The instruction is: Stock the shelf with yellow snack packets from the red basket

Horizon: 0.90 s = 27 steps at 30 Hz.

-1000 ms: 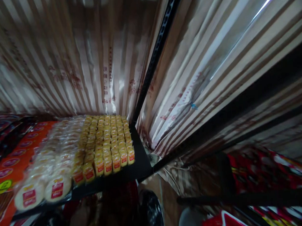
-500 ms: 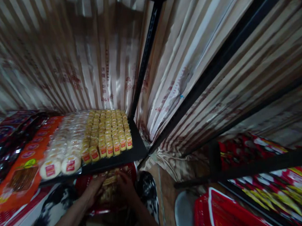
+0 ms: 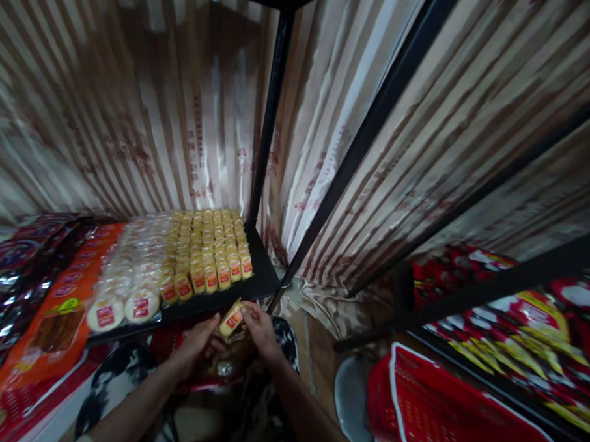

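At your far left, dark glossy packets [image 3: 37, 265] lie overlapped, too tangled to count. Next to them you have one orange packet [image 3: 60, 329] showing in front. Then come two rows of white round packs [image 3: 105, 315], their two front ones showing one red label each. Right of those stand seven columns of yellow packs [image 3: 210, 277], seven front ends facing you, on one black shelf [image 3: 264, 271]. At the shelf's near side, your left hand [image 3: 195, 346] has its fingers partly bent beside the near end of one yellow-wrapped pack [image 3: 231, 319]; whether they grip it, you cannot tell. That single pack sits tilted between your two hands, above a red container [image 3: 163, 344]. Your right hand [image 3: 258, 330] pinches its far end between thumb and fingers. Farther right, you have one grey round object [image 3: 351, 394] on the floor, then one red basket [image 3: 444, 397] with a white rim, and red-and-yellow packets [image 3: 520, 341], overlapping beyond a sure count
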Available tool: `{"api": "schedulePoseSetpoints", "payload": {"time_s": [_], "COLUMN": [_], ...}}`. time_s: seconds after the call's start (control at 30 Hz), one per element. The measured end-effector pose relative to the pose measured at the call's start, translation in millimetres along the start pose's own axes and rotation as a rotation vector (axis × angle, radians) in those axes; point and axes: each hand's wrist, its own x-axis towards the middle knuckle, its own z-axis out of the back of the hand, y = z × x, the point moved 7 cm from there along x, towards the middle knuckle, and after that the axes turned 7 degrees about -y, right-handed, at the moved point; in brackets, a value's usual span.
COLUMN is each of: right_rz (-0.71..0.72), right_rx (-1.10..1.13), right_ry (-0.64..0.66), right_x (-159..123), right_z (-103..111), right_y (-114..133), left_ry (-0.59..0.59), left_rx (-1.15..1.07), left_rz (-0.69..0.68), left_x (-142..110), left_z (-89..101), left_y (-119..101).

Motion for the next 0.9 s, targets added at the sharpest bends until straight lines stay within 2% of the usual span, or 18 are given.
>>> {"api": "schedulePoseSetpoints", "payload": {"time_s": [0.13, 0.27, 0.33, 0.43, 0.57, 0.67, 0.8, 0.9], "right_rz": [0.032, 0.079, 0.126, 0.185, 0.225, 0.249, 0.283, 0.340], "right_rx": [-0.041, -0.083, -0.114, -0.147, -0.106, -0.053, -0.052, -0.071], "right_ry": [-0.013, 0.049, 0.047, 0.032, 0.045, 0.044, 0.109, 0.079], "right_x": [2.7, 5.8, 8.3, 12.5, 19.3, 25.2, 33.5, 46.3], "right_z": [4.4, -0.7, -2.1, -3.6, -7.6, -10.3, -18.7, -19.2], "right_y": [15.7, 30.4, 38.2, 48.3, 58.8, 68.8, 84.9, 99.1], "left_ry": [-0.058, -0.009, 0.030, 0.023, 0.063, 0.060, 0.012, 0.013], "left_rx": [0.120, 0.198, 0.206, 0.202, 0.192, 0.180, 0.142, 0.110], "left_rz": [-0.218, -0.355, -0.386, -0.421, -0.444, -0.446, -0.422, -0.443], "left_x": [0.0, 9.5, 14.3, 20.8, 28.6, 35.9, 49.8, 60.8], "left_z": [-0.7, -6.7, -10.5, -12.0, -15.7, -15.5, -14.5, -18.2], "left_y": [-31.6, -47.7, -50.3, -54.9, -68.1, -86.1, -116.3, -144.6]}}
